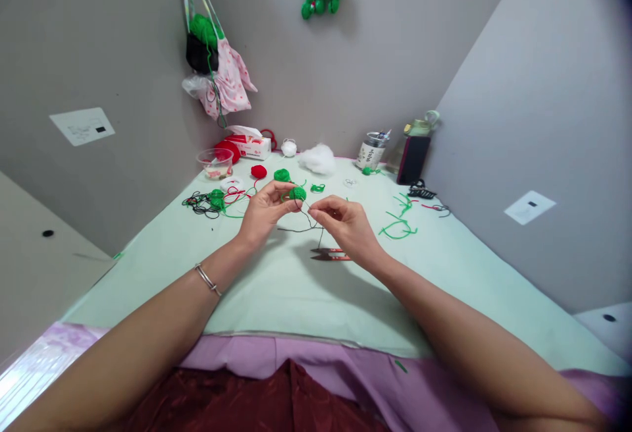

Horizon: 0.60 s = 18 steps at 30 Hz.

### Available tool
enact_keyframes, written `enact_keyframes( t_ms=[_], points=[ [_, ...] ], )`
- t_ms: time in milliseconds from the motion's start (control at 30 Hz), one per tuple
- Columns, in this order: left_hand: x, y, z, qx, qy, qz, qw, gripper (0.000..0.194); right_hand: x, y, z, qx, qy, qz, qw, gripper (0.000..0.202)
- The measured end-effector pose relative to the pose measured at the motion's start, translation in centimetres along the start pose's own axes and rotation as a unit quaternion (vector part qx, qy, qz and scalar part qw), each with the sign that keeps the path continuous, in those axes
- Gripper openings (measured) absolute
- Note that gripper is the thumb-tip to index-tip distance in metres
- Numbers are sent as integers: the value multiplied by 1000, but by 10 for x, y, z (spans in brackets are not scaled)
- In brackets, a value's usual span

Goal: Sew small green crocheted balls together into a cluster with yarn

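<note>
Left hand (270, 211) is pinching a green ball (297, 193); right hand (343, 221), fingertips together, is gripping an apparent needle (307, 205) just beside it. Stitching is seemingly proceeding; the next pull is calling for untangled dark thread (320, 239).

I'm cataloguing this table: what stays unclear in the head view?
All in head view:
Snips: handle end hidden behind right hand.
Green ball: partly covered by left hand.
Thin piece between them: too small to tell needle from thread.
Can: lettering too small.
</note>
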<state>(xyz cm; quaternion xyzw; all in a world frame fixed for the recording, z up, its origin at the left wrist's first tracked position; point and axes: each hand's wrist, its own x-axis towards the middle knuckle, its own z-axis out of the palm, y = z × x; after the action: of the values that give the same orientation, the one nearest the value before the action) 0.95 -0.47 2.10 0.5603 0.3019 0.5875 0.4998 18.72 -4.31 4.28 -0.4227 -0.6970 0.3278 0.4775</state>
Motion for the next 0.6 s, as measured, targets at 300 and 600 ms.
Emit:
enact_keyframes(
  t_ms=[300, 600],
  points=[
    [-1, 1, 0, 17, -8, 11, 1000, 35, 2, 2, -1, -20, -8, 0, 1000, 16],
    [-1, 3, -2, 13, -16, -2, 1000, 37, 5, 4, -10, -138, -15, -76, 987, 12]
  ],
)
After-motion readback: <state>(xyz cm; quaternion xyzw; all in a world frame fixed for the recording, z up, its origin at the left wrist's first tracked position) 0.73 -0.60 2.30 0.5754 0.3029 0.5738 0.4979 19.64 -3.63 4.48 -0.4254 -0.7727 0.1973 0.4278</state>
